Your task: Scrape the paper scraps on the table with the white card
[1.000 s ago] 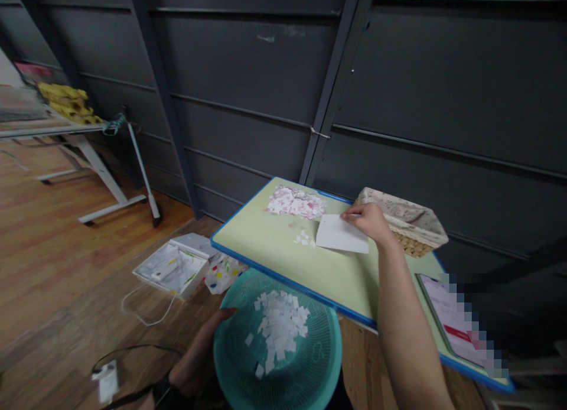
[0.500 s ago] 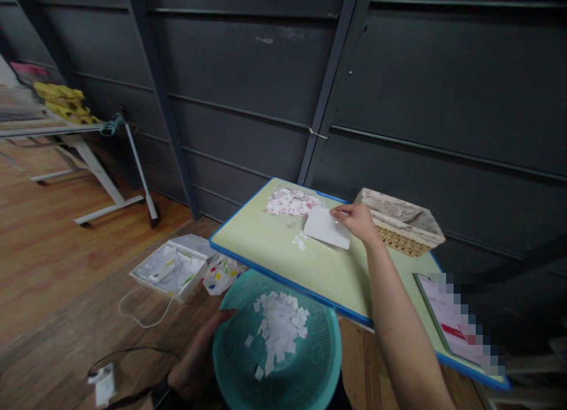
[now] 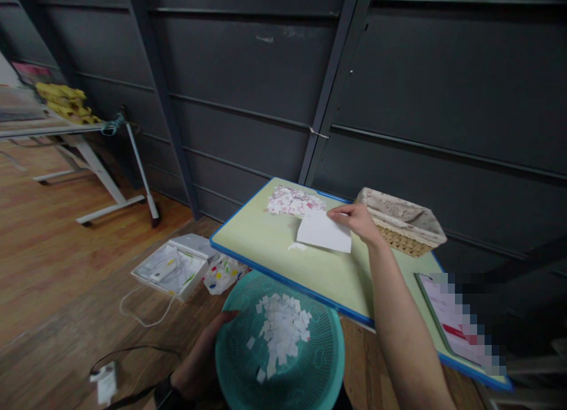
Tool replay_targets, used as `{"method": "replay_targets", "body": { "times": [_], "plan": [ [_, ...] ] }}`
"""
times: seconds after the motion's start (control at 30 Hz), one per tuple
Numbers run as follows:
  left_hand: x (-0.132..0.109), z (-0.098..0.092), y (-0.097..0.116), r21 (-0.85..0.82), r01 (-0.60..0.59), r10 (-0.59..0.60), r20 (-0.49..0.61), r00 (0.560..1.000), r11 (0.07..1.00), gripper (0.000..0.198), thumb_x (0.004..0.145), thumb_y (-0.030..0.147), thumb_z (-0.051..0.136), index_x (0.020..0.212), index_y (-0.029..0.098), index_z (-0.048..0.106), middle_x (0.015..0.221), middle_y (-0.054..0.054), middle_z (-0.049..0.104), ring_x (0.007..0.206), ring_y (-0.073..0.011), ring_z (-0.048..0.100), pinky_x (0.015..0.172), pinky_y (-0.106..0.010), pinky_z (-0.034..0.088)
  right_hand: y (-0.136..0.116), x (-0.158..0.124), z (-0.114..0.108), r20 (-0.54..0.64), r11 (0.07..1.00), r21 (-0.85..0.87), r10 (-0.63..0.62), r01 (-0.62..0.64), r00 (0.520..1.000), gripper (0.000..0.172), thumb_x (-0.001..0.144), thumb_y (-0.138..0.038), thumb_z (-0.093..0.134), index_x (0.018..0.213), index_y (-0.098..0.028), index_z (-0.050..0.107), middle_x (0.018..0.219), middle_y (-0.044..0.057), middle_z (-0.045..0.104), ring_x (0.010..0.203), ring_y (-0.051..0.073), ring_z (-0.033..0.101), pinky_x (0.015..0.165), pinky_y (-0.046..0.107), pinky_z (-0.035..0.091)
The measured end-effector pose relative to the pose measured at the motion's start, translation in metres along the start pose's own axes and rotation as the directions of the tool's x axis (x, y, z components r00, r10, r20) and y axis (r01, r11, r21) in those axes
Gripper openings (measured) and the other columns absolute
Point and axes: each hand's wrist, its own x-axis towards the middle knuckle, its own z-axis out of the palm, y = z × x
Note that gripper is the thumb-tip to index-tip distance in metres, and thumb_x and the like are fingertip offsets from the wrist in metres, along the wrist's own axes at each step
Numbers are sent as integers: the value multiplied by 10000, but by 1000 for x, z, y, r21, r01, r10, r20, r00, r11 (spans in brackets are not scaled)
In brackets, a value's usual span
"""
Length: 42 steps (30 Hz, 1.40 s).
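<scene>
Two hands busy: R hand pinches white sheet by its far R edge, thumb & fingertips closed on it, over green tabletop; sheet's btwn pile of paper bits & wicker basket, w/ loose scraps by its near L corner. L hand grips rim of teal colander, thumb over edge, other fingers hidden; white paper pieces inside.

Dim, diffuse light leaves the wall panels near black; the white sheet shows bright. A soft shadow darkens the table beside the right forearm. Wide-angle distortion stretches the margins; pixel blocks mask part of the table's right edge.
</scene>
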Motion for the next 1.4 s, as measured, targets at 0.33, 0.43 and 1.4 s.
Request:
{"method": "replay_targets", "body": {
  "times": [0.33, 0.43, 1.4],
  "plan": [
    [0, -2, 0, 37, -23, 24, -6, 1000, 999, 166, 776, 323, 654, 764, 161, 687, 617, -3, 738, 595, -177, 674, 621, -280, 521, 0, -2, -3, 59, 999, 34, 30, -32, 998, 338, 658, -422, 652, 737, -112, 762, 642, 48, 684, 532, 137, 513, 472, 245, 342],
    [-3, 3, 3, 21, 24, -24, -1, 1000, 999, 174, 770, 314, 661, 773, 141, 680, 628, -32, 748, 597, -180, 679, 629, -288, 527, 0, -2, -4, 30, 997, 68, 46, -48, 998, 344, 640, -425, 669, 731, -107, 761, 641, 55, 683, 531, 135, 510, 472, 244, 343],
    [-9, 11, -9, -46, -3, 1, -53, 999, 999, 450, 701, 364, 712, 1080, 128, 657, 708, -64, 773, 790, -274, 717, 720, -346, 510, -19, -3, 20, 40, 994, -41, -102, 104, 994, 382, 765, -481, 585, 827, -152, 769, 765, 38, 724, 652, 189, 596, 535, 261, 409]
  ]
}}
